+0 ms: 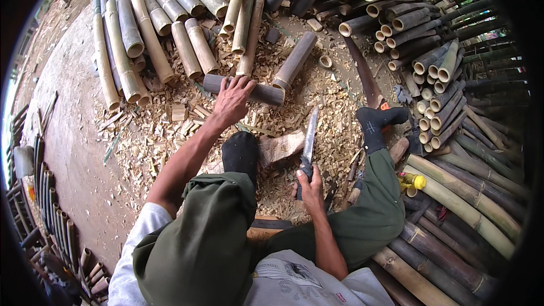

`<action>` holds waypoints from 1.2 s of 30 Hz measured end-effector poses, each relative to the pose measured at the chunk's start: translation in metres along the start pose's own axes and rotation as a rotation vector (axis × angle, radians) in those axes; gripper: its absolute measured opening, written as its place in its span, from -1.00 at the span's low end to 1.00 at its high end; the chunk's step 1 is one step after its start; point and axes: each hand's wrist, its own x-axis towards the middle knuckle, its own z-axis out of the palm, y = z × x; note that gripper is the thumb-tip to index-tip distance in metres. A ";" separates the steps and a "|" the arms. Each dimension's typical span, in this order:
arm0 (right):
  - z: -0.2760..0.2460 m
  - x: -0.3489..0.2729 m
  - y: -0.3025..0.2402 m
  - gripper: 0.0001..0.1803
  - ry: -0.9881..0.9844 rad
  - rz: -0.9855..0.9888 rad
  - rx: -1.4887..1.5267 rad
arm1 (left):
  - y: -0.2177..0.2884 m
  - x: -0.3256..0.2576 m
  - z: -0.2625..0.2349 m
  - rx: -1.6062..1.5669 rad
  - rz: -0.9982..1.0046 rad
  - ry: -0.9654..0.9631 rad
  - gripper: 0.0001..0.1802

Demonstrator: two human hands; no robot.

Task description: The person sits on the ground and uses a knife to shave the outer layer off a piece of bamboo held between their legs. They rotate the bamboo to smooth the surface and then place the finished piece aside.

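My left hand (pixel 234 97) reaches forward with its fingers curled over a short dark bamboo section (pixel 265 94), which lies crosswise among the wood chips. Another dark bamboo section (pixel 296 59) lies just beyond it, close to its right end. In my right hand (pixel 311 188) is a knife (pixel 310 139) held by its dark handle, the long blade pointing forward and up. A chunk of pale wood (pixel 281 146) lies between my feet, near the blade. A small bamboo ring (pixel 325 62) rests on the chips farther off.
Long bamboo poles (pixel 150 34) fan out at the far left. Stacked bamboo tubes (pixel 408 25) fill the far right, and thick poles (pixel 464 209) lie at the near right. A yellow-capped bottle (pixel 412 181) sits by my right knee. Wood chips (pixel 147 147) cover the ground.
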 end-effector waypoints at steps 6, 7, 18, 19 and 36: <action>-0.008 -0.001 0.011 -0.65 0.099 -0.002 -0.129 | -0.004 0.024 0.016 0.022 0.022 -0.112 -0.41; -0.007 -0.001 0.009 -0.61 0.081 0.025 -0.127 | -0.004 0.025 0.017 0.025 -0.013 -0.117 -0.40; -0.006 -0.016 -0.013 -0.72 0.144 -0.112 -0.107 | 0.061 0.004 -0.077 -1.634 -0.443 0.169 -0.29; -0.005 -0.015 -0.009 -0.71 0.158 -0.137 -0.119 | 0.063 -0.006 -0.073 -1.658 -0.538 0.193 -0.25; 0.025 -0.018 -0.055 -0.63 0.166 -0.480 -0.676 | 0.065 -0.079 -0.016 -1.596 -1.096 0.555 -0.41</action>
